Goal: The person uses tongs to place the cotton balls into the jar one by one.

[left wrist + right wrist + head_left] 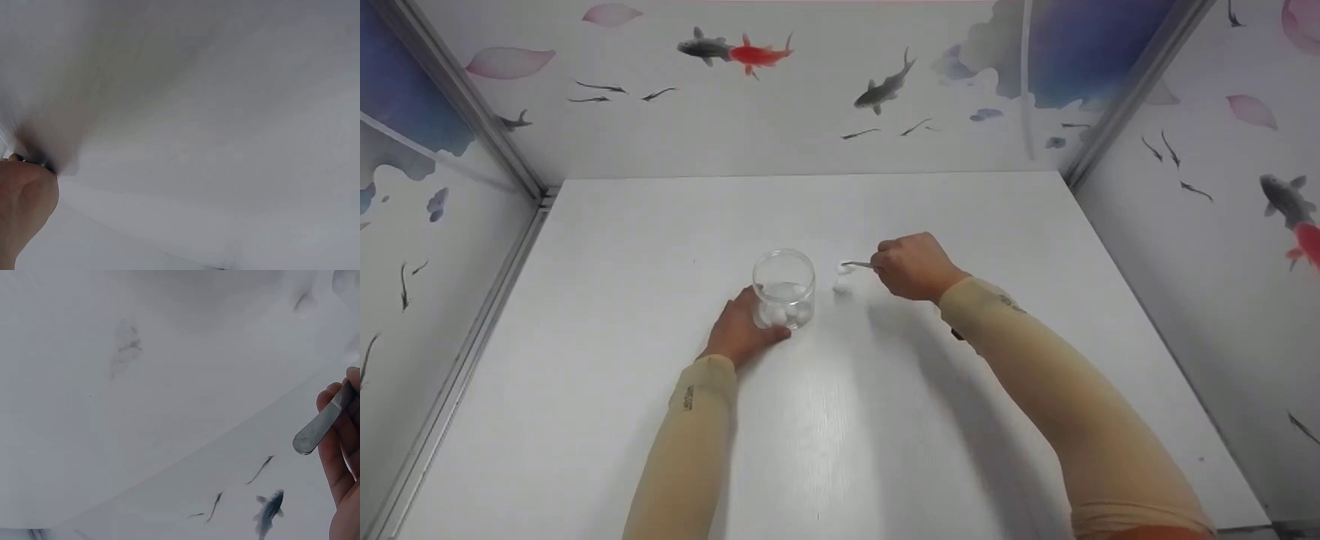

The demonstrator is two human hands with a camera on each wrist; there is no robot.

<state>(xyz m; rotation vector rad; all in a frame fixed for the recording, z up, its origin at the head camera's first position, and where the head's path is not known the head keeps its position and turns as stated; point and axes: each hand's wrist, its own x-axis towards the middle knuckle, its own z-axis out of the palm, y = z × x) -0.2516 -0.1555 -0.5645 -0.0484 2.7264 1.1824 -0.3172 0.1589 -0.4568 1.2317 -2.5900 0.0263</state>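
Observation:
A clear, open-topped cylindrical jar (784,271) stands on the white table, with white rounded pieces (780,312) at its bottom. My left hand (744,327) grips it low on the left side, thumb across the front and the other fingers partly hidden behind it. In the left wrist view only part of that hand (28,194) shows. To the right of the jar, my right hand (913,265) pinches a slim metal utensil (861,264). Its flat, rounded end (316,432) sticks out of the fingers in the right wrist view. A small whitish lump (845,269) is at the far tip.
The white tabletop (607,255) reaches a back wall (780,135) printed with fish. Side panels (1200,195) with similar prints border it. Just below the utensil's tip a small pale patch (840,285) shows above the table surface. Both arms wear beige sleeves (1035,367).

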